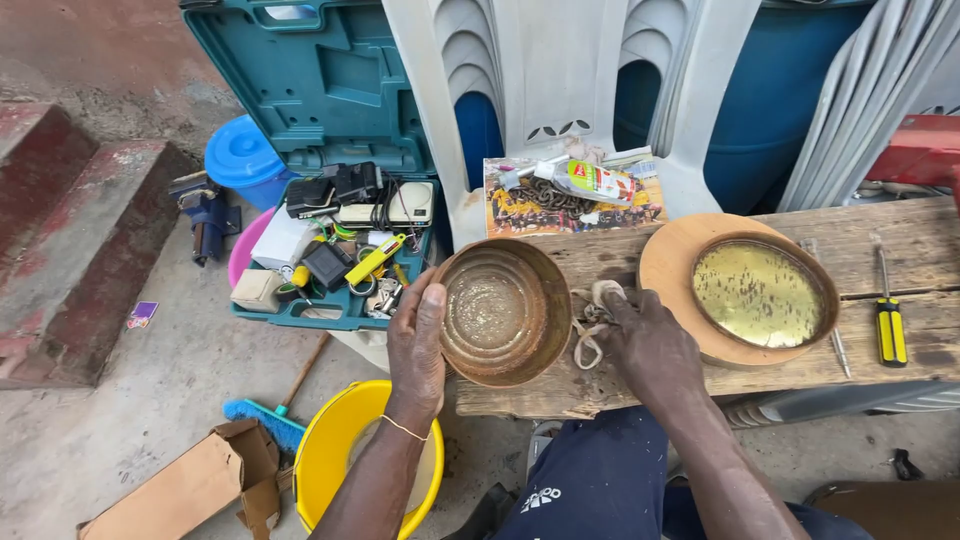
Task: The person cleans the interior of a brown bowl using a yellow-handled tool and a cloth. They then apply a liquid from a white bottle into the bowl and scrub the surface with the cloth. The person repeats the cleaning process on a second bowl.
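The round, rusty brown metal bowl [503, 312] sits tilted at the left end of the weathered wooden plank bench [900, 235], its open mouth facing up and toward the camera. Being circular, it has no long axis; its rim reads as a slightly squashed ring. Inside, stepped concentric rings run down to a paler, dusty flat bottom, and the wall is mottled with orange-brown rust.

The left hand [417, 345] cups the bowl's rim at 9 o'clock, fingers curled round the edge and holding it. The right hand [648, 345] lies at the bowl's 3 o'clock, palm down, fingers closed over a scrap of frayed, off-white knotted cloth [590, 325] pressed to the plank just beside the bowl.

Farther toward 3 o'clock rests a round wooden disc [668, 262] carrying a shallow dish with a yellowed, speckled inside [760, 292], and beyond it a yellow-and-black-handled screwdriver [888, 318]. At 10 o'clock an open teal plastic tool case [320, 90] holds mixed parts. At 7 o'clock, on the concrete below, stands a yellow plastic bucket [330, 450].
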